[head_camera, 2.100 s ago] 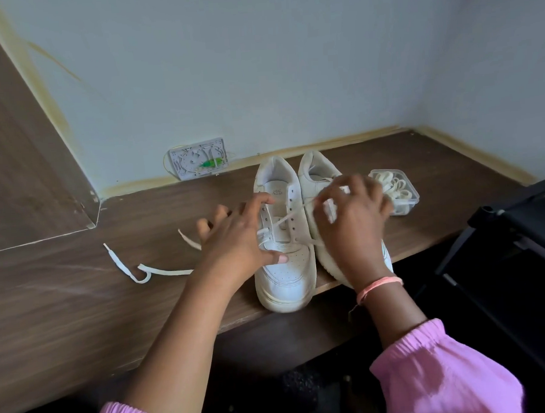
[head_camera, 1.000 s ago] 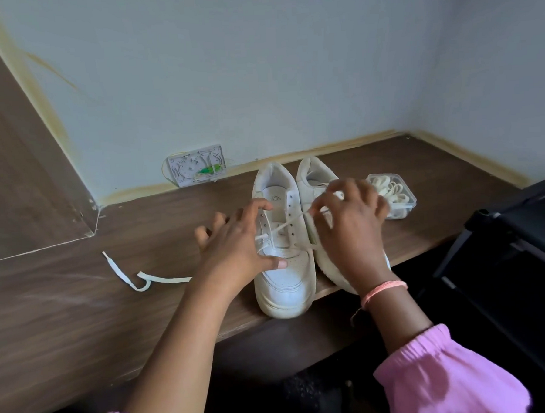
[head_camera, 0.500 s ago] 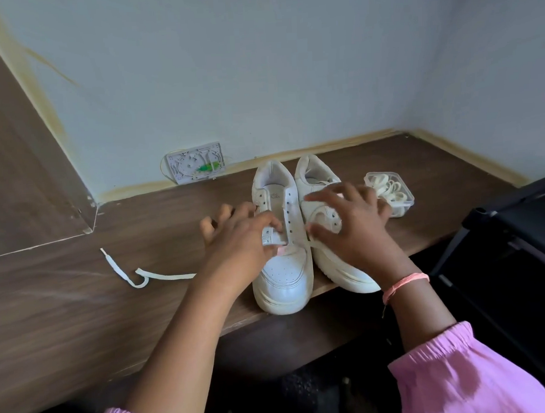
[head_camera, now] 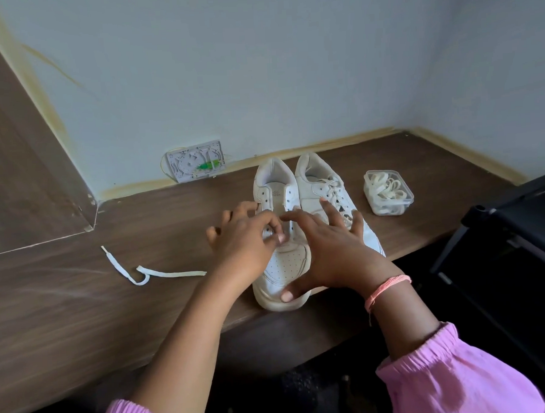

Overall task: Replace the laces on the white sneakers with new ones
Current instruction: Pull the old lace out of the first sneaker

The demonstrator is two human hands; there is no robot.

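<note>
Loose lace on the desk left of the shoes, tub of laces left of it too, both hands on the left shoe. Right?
One thing is off: the tub sits right of the shoes, not left, as the head view shows. The rest holds: the loose lace lies on the desk to their left, and the left hand and right hand are on the left shoe.

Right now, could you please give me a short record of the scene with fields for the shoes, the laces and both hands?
surface: brown wooden shelf against a pale wall
left white sneaker: upper eyelets empty, toe at the shelf edge
right white sneaker: laced, touching the left one
loose white lace: flat on the shelf, left of the shoes
clear plastic box of white laces: right of the shoes, lid off
left hand: fingertips pinching at the lower eyelets
right hand: fingers spread across both shoes
</note>
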